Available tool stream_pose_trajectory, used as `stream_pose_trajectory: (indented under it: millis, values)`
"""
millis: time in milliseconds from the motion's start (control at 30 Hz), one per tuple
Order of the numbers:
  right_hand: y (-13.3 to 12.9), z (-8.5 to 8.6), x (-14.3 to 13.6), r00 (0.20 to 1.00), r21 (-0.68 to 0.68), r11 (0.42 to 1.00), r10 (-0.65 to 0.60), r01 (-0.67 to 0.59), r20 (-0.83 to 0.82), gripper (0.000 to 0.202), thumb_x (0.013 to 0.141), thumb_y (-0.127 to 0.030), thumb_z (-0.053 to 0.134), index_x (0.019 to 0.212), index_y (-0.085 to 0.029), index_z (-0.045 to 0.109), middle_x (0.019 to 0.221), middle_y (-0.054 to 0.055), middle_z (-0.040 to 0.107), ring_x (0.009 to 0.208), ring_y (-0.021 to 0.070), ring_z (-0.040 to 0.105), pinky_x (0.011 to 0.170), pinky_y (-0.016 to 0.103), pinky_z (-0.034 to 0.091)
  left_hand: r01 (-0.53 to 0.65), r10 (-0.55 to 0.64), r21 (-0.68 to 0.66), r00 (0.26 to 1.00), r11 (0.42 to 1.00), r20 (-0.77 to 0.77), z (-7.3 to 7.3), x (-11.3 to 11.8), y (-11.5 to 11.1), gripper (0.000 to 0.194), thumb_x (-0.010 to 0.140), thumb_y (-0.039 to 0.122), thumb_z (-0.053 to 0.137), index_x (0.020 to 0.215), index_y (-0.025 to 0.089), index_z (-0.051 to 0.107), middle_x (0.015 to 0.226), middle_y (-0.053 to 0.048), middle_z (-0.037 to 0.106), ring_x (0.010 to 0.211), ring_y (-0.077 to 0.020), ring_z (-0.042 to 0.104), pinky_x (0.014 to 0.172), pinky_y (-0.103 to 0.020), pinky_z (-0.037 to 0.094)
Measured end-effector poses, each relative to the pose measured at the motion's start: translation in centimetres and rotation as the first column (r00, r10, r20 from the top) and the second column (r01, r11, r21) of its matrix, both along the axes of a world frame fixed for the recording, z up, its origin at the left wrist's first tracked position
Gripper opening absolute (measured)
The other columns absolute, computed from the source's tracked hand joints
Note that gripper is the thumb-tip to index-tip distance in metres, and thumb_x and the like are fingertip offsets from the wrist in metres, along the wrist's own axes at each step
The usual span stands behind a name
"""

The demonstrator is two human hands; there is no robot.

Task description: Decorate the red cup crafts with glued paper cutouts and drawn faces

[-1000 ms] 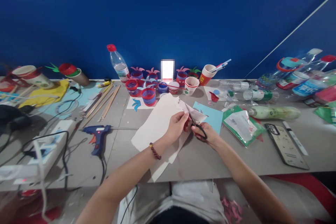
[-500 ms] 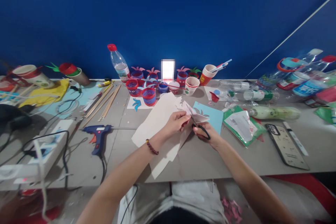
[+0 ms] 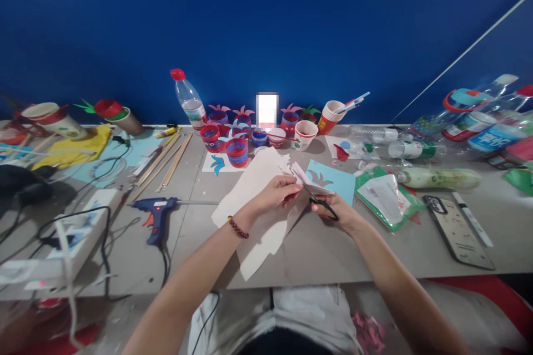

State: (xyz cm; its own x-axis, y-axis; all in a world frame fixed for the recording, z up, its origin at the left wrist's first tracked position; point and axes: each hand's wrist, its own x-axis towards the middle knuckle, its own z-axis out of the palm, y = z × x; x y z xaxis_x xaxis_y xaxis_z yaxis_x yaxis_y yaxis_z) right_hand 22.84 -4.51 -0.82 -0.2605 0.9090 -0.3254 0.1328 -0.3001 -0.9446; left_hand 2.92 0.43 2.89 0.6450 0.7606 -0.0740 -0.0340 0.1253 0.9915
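Note:
My left hand (image 3: 280,194) pinches a small piece of pale pink paper (image 3: 298,172) between thumb and fingers. Black-handled scissors (image 3: 325,205) are in my right hand (image 3: 336,212), their blades pointing up and left at the paper. Fingers partly hide where blade and paper meet. Beneath my left hand lies a large sheet of white paper (image 3: 250,197) with ragged edges. Just behind my right hand is a light blue sheet (image 3: 343,180) carrying a grey leaf-like shape (image 3: 320,178).
Painted cups (image 3: 236,152) and white paper cups (image 3: 305,136) stand at the back, near a bottle (image 3: 189,100). On the left are a glue gun (image 3: 157,213), wooden sticks (image 3: 175,162) and a power strip (image 3: 85,233). A phone (image 3: 458,233) and plastic bottles (image 3: 441,178) lie right.
The scissors have turned so their blades show more, and my right hand has shifted slightly right. The pink paper is angled differently. My left hand stays nearly in place.

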Motion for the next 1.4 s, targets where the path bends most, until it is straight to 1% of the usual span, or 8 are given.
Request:
stream_pose_trajectory:
  millis: [133,367,500,767,967,1200,1300,1400]
  values:
    - [0.1,-0.8,0.2,1.0,-0.03,1.0,0.005,-0.006,-0.022,0.05,0.06,-0.062,0.077,0.059,-0.019,0.051,0.045,-0.007,0.033,0.039,0.0042,0.021,0.037,0.022,0.01,0.008,-0.004,-0.078,0.998,0.997,0.055,0.0,0.4,-0.2,0.037,0.077,0.049,0.061,0.059,0.017,0.052,0.046,0.004,0.044,0.042,-0.0074,0.04,0.044,-0.023,0.032]
    - [-0.3,-0.9,-1.3,0.991,-0.053,0.991,-0.126,0.124,-0.047,0.052,0.061,-0.066,0.074,0.058,-0.019,0.053,0.043,-0.006,0.036,0.037,0.0044,0.024,0.035,0.022,0.009,-0.255,0.289,-0.204,0.943,0.945,0.164,-1.1,2.9,-2.3,0.044,0.074,0.058,0.062,0.063,0.017,0.053,0.047,0.005,0.046,0.041,-0.0079,0.043,0.045,-0.024,0.036]
    - [-0.5,-0.4,-1.7,0.992,-0.031,0.993,-0.116,0.114,-0.058,0.053,0.061,-0.067,0.073,0.058,-0.019,0.054,0.043,-0.006,0.036,0.037,0.0045,0.023,0.034,0.022,0.009,-0.298,0.327,-0.173,0.928,0.939,0.178,-1.7,3.3,-2.8,0.046,0.076,0.062,0.061,0.066,0.018,0.052,0.048,0.006,0.045,0.043,-0.0074,0.042,0.046,-0.023,0.035]
    - [-0.3,0.2,-1.1,0.996,-0.034,0.999,-0.037,0.034,-0.081,0.054,0.057,-0.067,0.076,0.061,-0.019,0.051,0.045,-0.006,0.034,0.038,0.0041,0.021,0.036,0.022,0.009,-0.256,0.253,0.004,0.959,0.967,0.127,-2.5,2.5,-1.9,0.05,0.081,0.063,0.054,0.06,0.019,0.043,0.049,0.006,0.037,0.045,-0.0063,0.033,0.047,-0.024,0.028]
    - [-0.3,0.6,-0.7,0.994,0.005,1.0,-0.011,0.011,-0.105,0.051,0.059,-0.063,0.077,0.067,-0.019,0.053,0.048,-0.007,0.033,0.042,0.0042,0.02,0.037,0.022,0.011,-0.072,0.067,0.129,0.997,0.989,0.044,-1.9,1.2,-0.8,0.05,0.085,0.058,0.051,0.058,0.019,0.039,0.051,0.005,0.039,0.049,-0.0072,0.035,0.051,-0.024,0.026]
    - [-0.1,-0.5,0.7,0.999,-0.013,1.0,0.017,-0.016,0.04,0.045,0.065,-0.059,0.075,0.076,-0.016,0.064,0.05,-0.005,0.039,0.041,0.0049,0.023,0.038,0.022,0.015,-0.027,0.029,0.133,1.0,0.991,-0.01,-1.1,0.7,-0.6,0.05,0.083,0.061,0.051,0.058,0.019,0.039,0.05,0.005,0.038,0.048,-0.0075,0.035,0.05,-0.025,0.024]
    - [-0.1,-0.1,0.6,0.999,0.027,1.0,0.007,-0.008,0.05,0.045,0.063,-0.057,0.076,0.077,-0.016,0.067,0.053,-0.004,0.042,0.045,0.0053,0.026,0.04,0.022,0.019,-0.007,0.008,0.135,1.0,0.991,-0.009,-1.1,0.7,-0.5,0.049,0.084,0.057,0.052,0.057,0.019,0.04,0.051,0.004,0.041,0.05,-0.0078,0.038,0.051,-0.024,0.026]
    - [-0.1,0.7,0.3,0.998,0.043,0.999,0.004,-0.007,0.058,0.045,0.06,-0.057,0.077,0.071,-0.015,0.066,0.052,-0.004,0.04,0.047,0.0056,0.026,0.042,0.022,0.021,0.001,-0.002,0.14,1.0,0.99,0.01,-1.5,0.6,-0.2,0.049,0.084,0.056,0.053,0.055,0.019,0.039,0.05,0.004,0.041,0.049,-0.0078,0.038,0.051,-0.024,0.027]
